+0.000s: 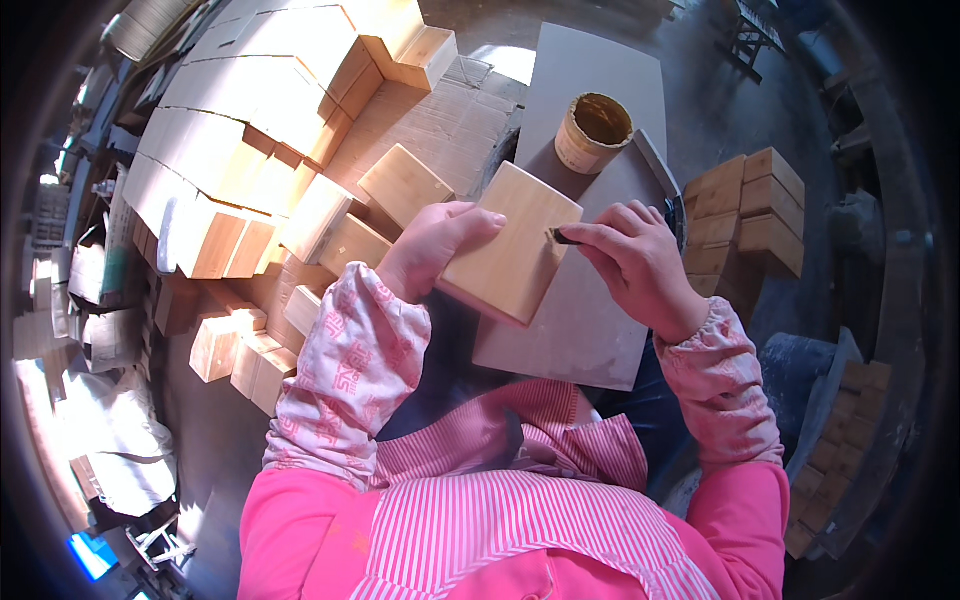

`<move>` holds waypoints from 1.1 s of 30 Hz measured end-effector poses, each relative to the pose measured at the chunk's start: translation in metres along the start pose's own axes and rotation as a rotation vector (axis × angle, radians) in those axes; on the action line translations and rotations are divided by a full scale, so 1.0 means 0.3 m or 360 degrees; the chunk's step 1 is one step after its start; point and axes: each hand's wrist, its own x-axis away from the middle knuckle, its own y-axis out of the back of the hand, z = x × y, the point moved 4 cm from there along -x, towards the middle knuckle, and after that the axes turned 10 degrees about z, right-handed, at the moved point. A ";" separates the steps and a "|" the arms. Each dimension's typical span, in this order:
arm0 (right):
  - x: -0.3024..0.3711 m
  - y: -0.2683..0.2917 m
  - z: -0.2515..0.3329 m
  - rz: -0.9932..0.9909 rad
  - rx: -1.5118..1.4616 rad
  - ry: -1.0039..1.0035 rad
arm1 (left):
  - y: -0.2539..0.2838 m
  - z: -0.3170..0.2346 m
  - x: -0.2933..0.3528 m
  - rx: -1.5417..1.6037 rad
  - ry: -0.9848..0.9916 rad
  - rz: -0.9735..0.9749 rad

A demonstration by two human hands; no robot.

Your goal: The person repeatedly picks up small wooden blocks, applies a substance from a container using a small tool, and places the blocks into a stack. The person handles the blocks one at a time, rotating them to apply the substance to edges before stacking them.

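My left hand [440, 240] grips a pale wooden box [515, 235] by its left side, the thumb lying on the top face. The box is tilted above a grey board [580, 345]. In my right hand [640, 260] a small dark flat tool [562, 237] is pinched between thumb and fingers. Its tip touches the box's top face near the right edge. Most of the tool is hidden by my fingers, so its exact kind does not show. Behind the box, an open tub [592, 135] with brown residue inside stands on the board.
Large stacks of wooden boxes [250, 150] fill the left, with several loose boxes [405, 185] nearer my left hand. Another stack of boxes [745, 210] stands on the right, and more small boxes [840, 450] lie at the lower right. Flattened cardboard [400, 120] lies behind.
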 end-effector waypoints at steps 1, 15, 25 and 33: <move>-0.001 0.003 0.012 0.0025 0.0008 0.0034 | 0.001 0.000 0.000 -0.0039 -0.0014 -0.0011; -0.011 0.021 0.031 0.0059 0.0315 -0.0119 | 0.001 0.001 0.005 -0.0090 -0.0019 0.0032; 0.241 0.039 0.012 -0.0298 -0.0019 -0.0516 | 0.187 -0.030 0.153 0.0704 -0.0527 -0.0347; 0.576 -0.020 -0.106 -0.0553 0.0046 -0.0828 | 0.673 0.084 0.881 -0.0115 -0.0960 -0.1432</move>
